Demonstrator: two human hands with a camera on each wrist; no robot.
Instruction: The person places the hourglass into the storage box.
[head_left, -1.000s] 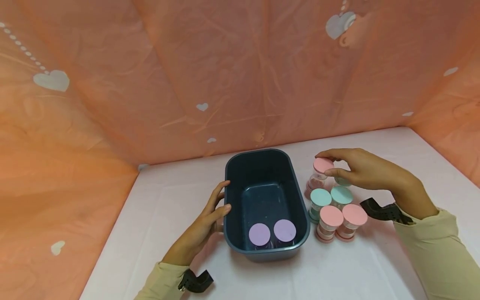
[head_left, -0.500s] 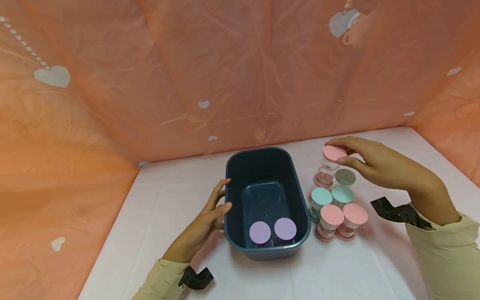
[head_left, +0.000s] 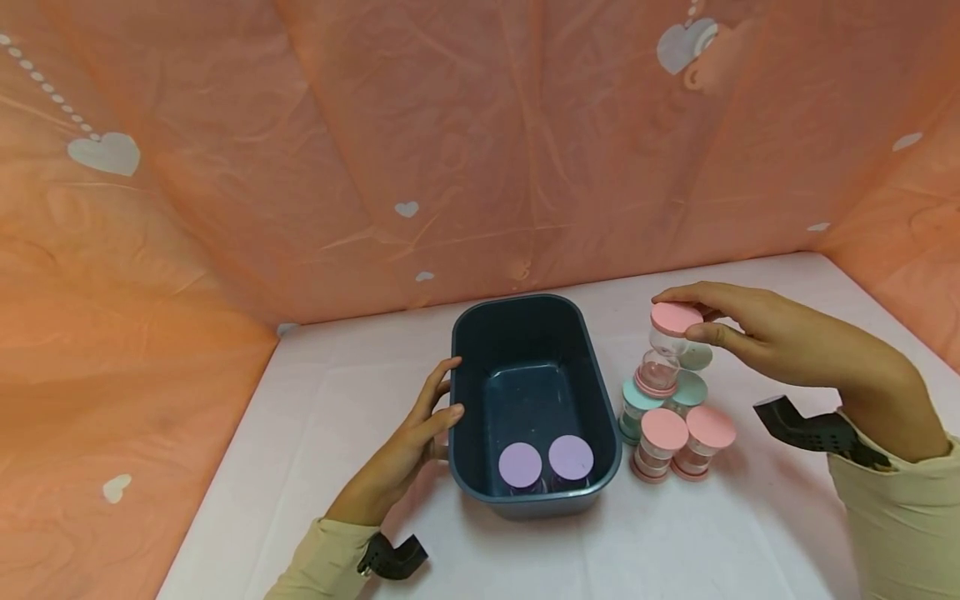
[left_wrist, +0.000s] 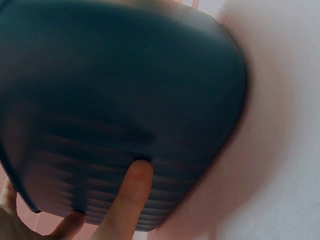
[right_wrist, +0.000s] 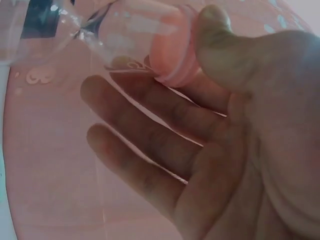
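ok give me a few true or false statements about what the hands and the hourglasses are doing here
1. The right hand holds a pink-capped hourglass by its top cap. True.
2. That hourglass stands on the table. False: it is lifted, above the other hourglasses.
3. Two purple-capped hourglasses sit inside the dark bin. True.
4. The left hand holds a teal-capped hourglass. False: its fingers rest against the bin's outer wall.
5. The bin lies upside down. False: it stands open side up.
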